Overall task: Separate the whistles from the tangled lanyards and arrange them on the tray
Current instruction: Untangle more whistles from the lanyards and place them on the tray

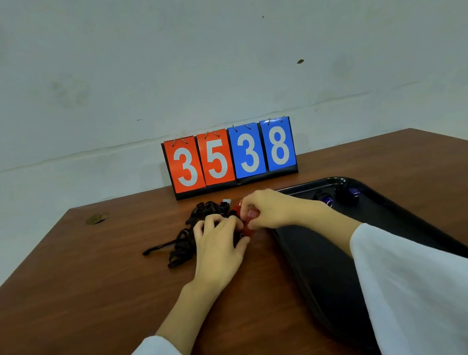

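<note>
A heap of tangled black lanyards [187, 240] lies on the brown table, left of a black tray [317, 269]. My left hand [220, 248] rests on the heap's right side, fingers curled into the cords by a red whistle [245, 229]. My right hand [271, 209] pinches that red whistle from the right. A silver whistle [226, 201] pokes out at the heap's far edge. Two dark blue whistles [326, 198] [351, 194] sit at the far end of the tray.
A flip scoreboard [232, 157] reading 3538 stands at the table's back edge against a pale wall. A chipped spot [95, 219] marks the table's far left corner. My right sleeve [428, 281] hangs over the tray.
</note>
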Motion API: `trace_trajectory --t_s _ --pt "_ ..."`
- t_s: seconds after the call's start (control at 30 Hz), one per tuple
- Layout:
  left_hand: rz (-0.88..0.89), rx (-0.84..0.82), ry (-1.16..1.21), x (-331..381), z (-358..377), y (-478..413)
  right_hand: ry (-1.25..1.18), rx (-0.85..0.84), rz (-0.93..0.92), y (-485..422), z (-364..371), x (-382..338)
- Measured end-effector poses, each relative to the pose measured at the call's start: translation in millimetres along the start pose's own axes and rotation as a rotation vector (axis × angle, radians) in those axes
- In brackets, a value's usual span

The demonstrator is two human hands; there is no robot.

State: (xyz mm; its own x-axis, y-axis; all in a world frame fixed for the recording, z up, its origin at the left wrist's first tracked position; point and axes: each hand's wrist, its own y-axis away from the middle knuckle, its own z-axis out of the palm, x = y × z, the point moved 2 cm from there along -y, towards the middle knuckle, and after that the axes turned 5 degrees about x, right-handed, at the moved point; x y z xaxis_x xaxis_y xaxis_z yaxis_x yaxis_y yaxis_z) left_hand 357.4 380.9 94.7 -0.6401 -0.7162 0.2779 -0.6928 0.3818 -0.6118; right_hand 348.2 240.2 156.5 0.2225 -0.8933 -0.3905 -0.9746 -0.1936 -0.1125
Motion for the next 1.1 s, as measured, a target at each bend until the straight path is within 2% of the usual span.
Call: trace_trajectory --t_s 0.1,0.17,0.23,0.27,0.37,0.43,0.53,0.6,0.67,0.77,0.83,0.87,0.97,1.0,1.03,1.1 --pt "-0.086 0.117 0.145 0 -5 2 -0.255 0.111 0.025 6 -5 -10" --pt "-0.195 0.197 0.345 1 -11 2 -0.585 0.218 0.166 8 -2 -15" --pt "-0.275 0.232 0.524 4 -16 3 -0.943 0.214 0.287 10 7 -19" --pt "-0.298 0.229 0.573 8 -19 4 -1.041 0.204 0.312 12 12 -21" --pt "-0.373 0.162 0.756 17 -22 1 -0.969 0.318 0.295 16 12 -24" --pt "-0.412 0.031 0.892 21 -21 -1 -0.997 0.395 0.290 19 3 -22" --pt "-0.429 -0.134 0.830 16 -18 -3 -1.357 0.395 0.287 28 -17 -19" --pt "-0.500 -0.130 0.780 5 -20 -5 -1.567 0.349 0.278 35 -29 -18" --pt "-0.597 -0.067 0.739 -9 -24 -8 -1.475 0.318 0.295 40 -39 -18" --pt "-0.710 0.040 0.719 -28 -35 -18 -0.860 0.251 0.246 45 -45 -21" --pt "-0.761 0.110 0.777 -40 -41 -23 -0.438 0.214 0.156 47 -37 -21" --pt "-0.787 0.151 0.837 -46 -43 -24 -0.312 0.156 0.121 49 -32 -22" --pt "-0.911 0.276 0.965 -66 -48 -21 -0.178 -0.157 0.091 56 -22 -23" --pt "-0.978 0.316 1.003 -72 -49 -19 -0.130 -0.212 0.097 57 -24 -22" --pt "-1.034 0.349 1.045 -78 -48 -16 -0.086 -0.222 0.111 58 -25 -20" --pt "-1.044 0.359 1.068 -85 -46 -14 -0.057 -0.139 0.170 57 -27 -15"
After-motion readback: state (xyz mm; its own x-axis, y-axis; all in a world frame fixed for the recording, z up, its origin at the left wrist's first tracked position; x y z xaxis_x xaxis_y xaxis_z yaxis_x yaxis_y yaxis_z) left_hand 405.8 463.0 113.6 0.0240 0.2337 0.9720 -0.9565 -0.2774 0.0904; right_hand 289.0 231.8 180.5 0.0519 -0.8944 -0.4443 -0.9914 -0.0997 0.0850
